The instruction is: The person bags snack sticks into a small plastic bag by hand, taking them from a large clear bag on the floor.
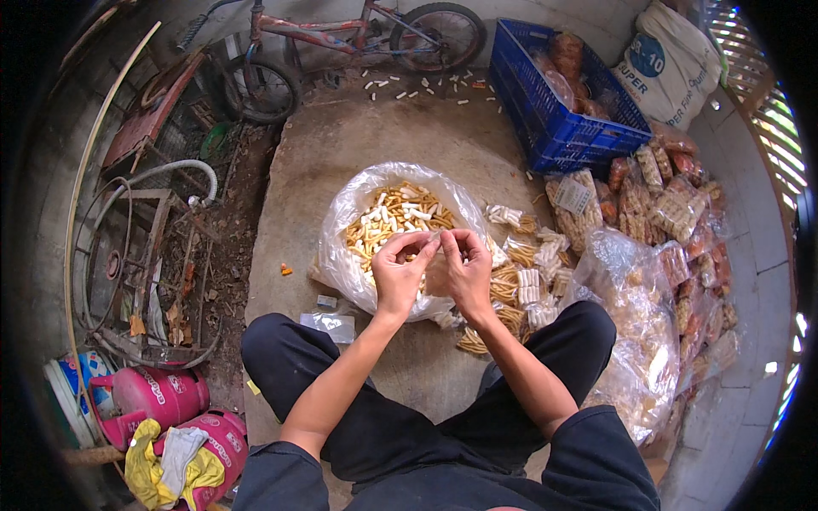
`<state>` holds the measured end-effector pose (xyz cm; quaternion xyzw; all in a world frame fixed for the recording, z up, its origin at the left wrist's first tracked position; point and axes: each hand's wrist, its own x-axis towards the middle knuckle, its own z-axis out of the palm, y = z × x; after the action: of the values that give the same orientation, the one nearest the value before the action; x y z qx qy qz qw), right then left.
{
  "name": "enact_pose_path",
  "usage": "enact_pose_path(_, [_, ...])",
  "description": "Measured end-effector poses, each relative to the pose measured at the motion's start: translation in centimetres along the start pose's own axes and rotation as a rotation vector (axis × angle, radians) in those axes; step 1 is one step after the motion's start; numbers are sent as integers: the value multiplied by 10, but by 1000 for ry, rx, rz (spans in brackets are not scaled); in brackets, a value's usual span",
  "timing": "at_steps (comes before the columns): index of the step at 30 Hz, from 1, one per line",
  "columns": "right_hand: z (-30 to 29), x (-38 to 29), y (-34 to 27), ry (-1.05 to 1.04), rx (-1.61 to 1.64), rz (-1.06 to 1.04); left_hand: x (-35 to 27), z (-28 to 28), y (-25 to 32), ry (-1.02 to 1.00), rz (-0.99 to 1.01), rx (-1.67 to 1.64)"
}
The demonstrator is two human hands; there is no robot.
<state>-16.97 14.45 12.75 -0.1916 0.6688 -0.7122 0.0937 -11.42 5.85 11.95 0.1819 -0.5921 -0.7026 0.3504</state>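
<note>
My left hand (399, 274) and my right hand (471, 271) meet at the fingertips, pinching the top of a small clear plastic bag (437, 276). It hangs between them; its contents are hard to make out. Beneath and beyond it stands a large transparent plastic bag (333, 237), its mouth spread wide, full of yellow-brown and white snack sticks (399, 209). Right of this bag lies a pile of small filled packets (528, 286), showing white and yellow-brown sticks. A flat clear plastic sachet (329, 326) rests on the concrete by my left knee.
A blue plastic crate (562, 137) holds bagged goods at the back right. Bagged snacks (639, 198) and a big clear sack (623, 338) line the right side. A bicycle (319, 35) leans at the back wall. Pink gas cylinders (160, 396) stand left. White sticks (412, 94) lie scattered behind.
</note>
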Motion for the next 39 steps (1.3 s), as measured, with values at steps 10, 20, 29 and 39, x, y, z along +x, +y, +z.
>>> enact_pose_path(10, [1,-1,2,28,-3,-37,-5,2,9,28,289,344])
enact_pose_path(20, [-2,1,0,46,-13,-35,-6,2,13,-3,389,477])
enact_pose_path(29, [-3,3,0,11,47,-53,-1,-2,17,-77,489,546])
enact_pose_path(39, [-7,9,7,-80,95,-57,1,-3,11,-96,-219,-258])
